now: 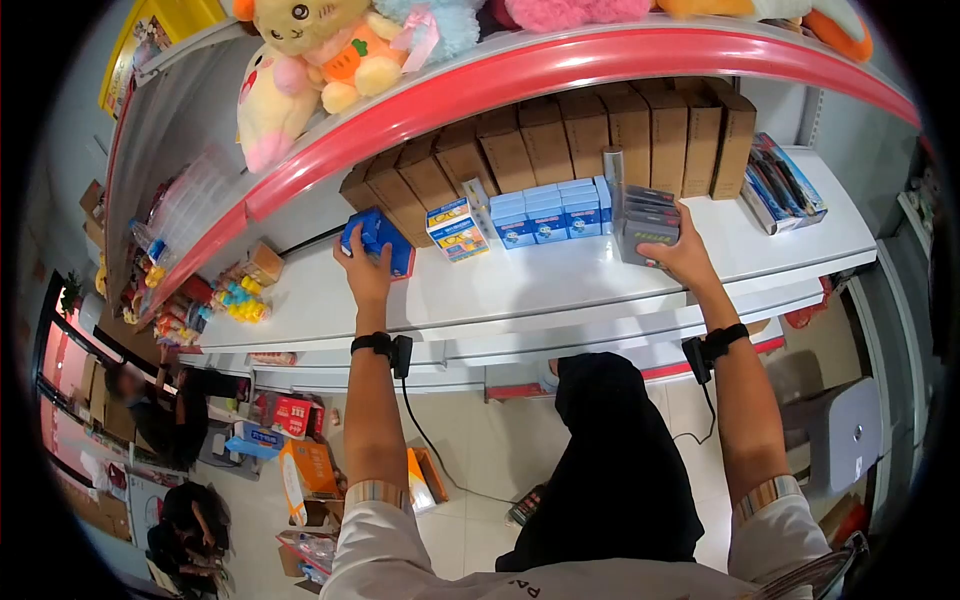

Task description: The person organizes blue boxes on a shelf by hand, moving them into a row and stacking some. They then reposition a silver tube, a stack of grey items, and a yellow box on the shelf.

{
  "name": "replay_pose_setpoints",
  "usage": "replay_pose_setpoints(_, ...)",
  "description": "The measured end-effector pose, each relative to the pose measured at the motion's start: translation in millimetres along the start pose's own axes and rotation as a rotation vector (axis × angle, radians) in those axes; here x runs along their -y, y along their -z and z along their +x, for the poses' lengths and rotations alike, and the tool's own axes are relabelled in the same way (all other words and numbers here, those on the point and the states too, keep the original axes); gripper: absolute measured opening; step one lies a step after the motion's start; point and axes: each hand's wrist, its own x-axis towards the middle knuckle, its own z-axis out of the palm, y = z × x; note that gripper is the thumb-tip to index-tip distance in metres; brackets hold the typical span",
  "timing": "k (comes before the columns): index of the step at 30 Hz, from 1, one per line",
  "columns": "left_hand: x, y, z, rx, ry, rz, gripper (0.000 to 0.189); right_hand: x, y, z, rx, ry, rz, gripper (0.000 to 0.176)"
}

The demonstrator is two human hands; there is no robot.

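On the white shelf [520, 285], my left hand [367, 278] grips a dark blue box [394, 247] with some red low on its side. My right hand [690, 256] is around the right side of a stack of dark grey boxes [648, 212], thumb on the front and fingers behind. Left of that stack stand small light-blue boxes [548, 215] in a tight block. Between them and the dark blue box is a yellow, white and blue box [457, 232].
Tall brown cartons [545, 140] line the shelf's back. A tray of dark toys [785, 190] lies at right. Plush toys [325, 45] fill the red-edged upper shelf [600, 48]. Open cartons [305, 470] and a grey stool [845, 440] stand on the floor. People [185, 530] are at lower left.
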Motion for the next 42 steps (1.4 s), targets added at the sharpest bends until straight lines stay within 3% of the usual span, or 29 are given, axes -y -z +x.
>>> replay_pose_setpoints(6, 7.8, -3.6, -1.6, 0.012, 0.059, -0.075, 0.083, -26.6, 2.2, 11.0, -0.004, 0.099, -0.113, 0.095)
replay_pose_setpoints(9, -16.0, -8.0, -29.1, -0.311, -0.038, 0.228, 0.086, -14.3, 1.2, 6.9, 0.01, 0.048, -0.031, 0.097)
replay_pose_setpoints(13, -51.3, -22.7, -76.9, -0.058, -0.279, 0.227, 0.084, -0.2, -0.1, 0.5, -0.005, 0.006, -0.053, 0.097)
replay_pose_setpoints(16, -84.4, -47.1, -99.7, -0.066, -0.294, 0.055, 0.081, 15.0, -1.1, -3.8, -0.001, -0.058, -0.049, 0.096)
replay_pose_setpoints(20, -120.6, -60.1, -87.2, 0.087, -0.18, 0.208, 0.08, -17.4, 0.3, 5.8, -0.021, 0.05, -0.106, 0.094)
replay_pose_setpoints(21, -122.3, -65.0, -83.3, 0.072, -0.175, 0.221, 0.08, -13.4, -1.8, 6.5, -0.036, 0.104, -0.149, 0.094)
replay_pose_setpoints(24, -123.0, -69.6, -71.4, 0.027, -0.183, 0.253, 0.081, 1.6, -1.5, 0.1, 0.015, 0.0, 0.009, 0.095)
replay_pose_setpoints(29, -125.5, -67.2, -61.8, 0.029, -0.196, 0.166, 0.08, -18.1, 2.1, 7.3, -0.011, 0.073, -0.085, 0.095)
replay_pose_setpoints(36, -126.0, -73.3, -59.7, -0.048, -0.096, 0.364, 0.082, -6.9, -0.1, 3.2, 0.005, 0.002, -0.055, 0.095)
replay_pose_setpoints(42, -99.4, -62.1, -50.3, -0.078, -0.064, 0.467, 0.081, -16.2, 0.4, 6.4, -0.026, 0.081, -0.078, 0.096)
